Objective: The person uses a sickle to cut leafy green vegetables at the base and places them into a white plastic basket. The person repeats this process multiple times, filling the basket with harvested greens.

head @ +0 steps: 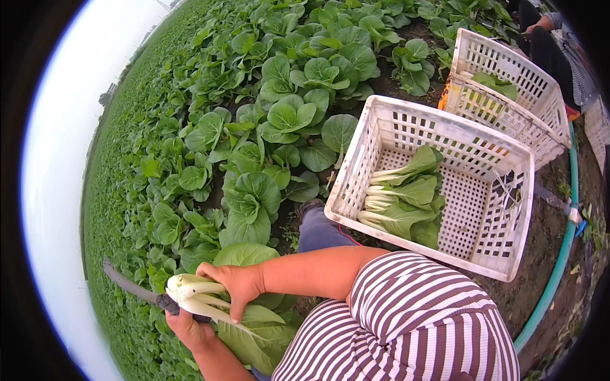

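My right hand (240, 285) grips a bok choy (200, 290) by its pale stalks, its cut base pointing away from me. The broad green leaves hang down below my forearm and against my lap. My left hand (190, 328) is closed around the dark handle of a harvesting knife (127, 283), directly beside the stalks. The grey blade sticks out past the base of the plant, over the growing rows. Part of the handle is hidden behind the stalks and my thumb.
Right of me, a white plastic crate (431, 114) holds several bok choy (405, 200) laid side by side. Behind it stands another crate (507, 116) containing greens. Bok choy plants (288, 116) grow densely ahead. A green hose (548, 290) crosses the soil; another person's hand (543, 24) is beyond.
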`<state>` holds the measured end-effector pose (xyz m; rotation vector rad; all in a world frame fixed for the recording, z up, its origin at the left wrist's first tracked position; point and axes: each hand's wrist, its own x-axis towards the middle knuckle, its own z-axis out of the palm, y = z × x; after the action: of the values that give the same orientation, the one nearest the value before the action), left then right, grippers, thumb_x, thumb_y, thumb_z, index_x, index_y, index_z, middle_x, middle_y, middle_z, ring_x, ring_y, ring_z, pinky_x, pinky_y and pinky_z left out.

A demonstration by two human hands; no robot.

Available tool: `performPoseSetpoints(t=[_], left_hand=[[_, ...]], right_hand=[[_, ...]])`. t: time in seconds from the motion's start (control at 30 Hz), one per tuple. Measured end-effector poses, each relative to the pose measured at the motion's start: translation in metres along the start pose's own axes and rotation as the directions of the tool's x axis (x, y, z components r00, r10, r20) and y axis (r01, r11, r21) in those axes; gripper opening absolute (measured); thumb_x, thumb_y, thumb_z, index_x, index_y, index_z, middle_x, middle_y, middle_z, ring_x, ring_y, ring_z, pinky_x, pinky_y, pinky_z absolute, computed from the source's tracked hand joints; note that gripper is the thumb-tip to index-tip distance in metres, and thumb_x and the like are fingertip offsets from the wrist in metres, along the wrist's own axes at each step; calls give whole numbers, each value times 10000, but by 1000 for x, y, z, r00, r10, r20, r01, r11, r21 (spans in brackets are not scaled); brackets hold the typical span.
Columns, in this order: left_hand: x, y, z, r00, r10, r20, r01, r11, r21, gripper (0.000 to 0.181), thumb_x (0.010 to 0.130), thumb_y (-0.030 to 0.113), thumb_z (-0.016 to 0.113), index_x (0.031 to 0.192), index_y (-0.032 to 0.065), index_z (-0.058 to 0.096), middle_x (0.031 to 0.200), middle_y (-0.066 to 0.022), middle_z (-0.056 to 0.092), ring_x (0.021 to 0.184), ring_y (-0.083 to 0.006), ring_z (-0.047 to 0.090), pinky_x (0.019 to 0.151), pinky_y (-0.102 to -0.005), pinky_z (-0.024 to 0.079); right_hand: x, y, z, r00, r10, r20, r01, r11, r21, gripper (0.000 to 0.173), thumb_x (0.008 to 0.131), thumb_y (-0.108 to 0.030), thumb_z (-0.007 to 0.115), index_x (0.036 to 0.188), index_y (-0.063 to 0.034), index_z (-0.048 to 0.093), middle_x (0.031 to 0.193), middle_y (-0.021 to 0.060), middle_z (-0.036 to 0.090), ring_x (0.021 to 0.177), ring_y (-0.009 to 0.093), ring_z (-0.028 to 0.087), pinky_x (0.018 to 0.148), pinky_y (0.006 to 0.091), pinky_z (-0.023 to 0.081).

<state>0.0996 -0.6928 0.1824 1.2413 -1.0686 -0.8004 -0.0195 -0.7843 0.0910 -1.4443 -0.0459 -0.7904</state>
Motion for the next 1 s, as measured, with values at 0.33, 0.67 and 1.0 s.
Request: performPoseSetpoints(t=[0.33, 0.67, 1.0], left_hand=[[75, 20, 86, 981, -21, 194, 30, 999, -43, 402, 868, 177, 586, 1181, -51, 476, 1085, -141, 579, 873, -171, 579, 694, -279, 507], [56, -77, 22, 911, -397, -109, 409, 901, 145, 264, 817, 111, 622, 1033, -18, 543, 988, -151, 634, 609, -101, 508, 470, -253, 476], [30, -126, 2, 725, -601, -337, 668, 733, 132, 219, 804, 97, 624, 982, -6, 551, 902, -146, 638, 527, -119, 509, 423, -262, 470]], right_hand=[[-59, -99, -99, 903, -59, -425, -59, 964, -258, 846, 453, -75, 825, 1183, -22, 402, 1014, 124, 604, 933, 212, 588, 836, 306, 458], [-273, -160, -189, 659, -195, -727, -678, -571, -462, 509, 683, -74, 587, 1163, 24, 449, 867, 111, 544, 801, 252, 561, 705, 342, 434], [-352, 69, -275, 371, -147, -917, -808, -538, -241, 381, 756, -93, 521, 1130, -36, 476, 961, 89, 530, 877, 251, 507, 773, 395, 386]])
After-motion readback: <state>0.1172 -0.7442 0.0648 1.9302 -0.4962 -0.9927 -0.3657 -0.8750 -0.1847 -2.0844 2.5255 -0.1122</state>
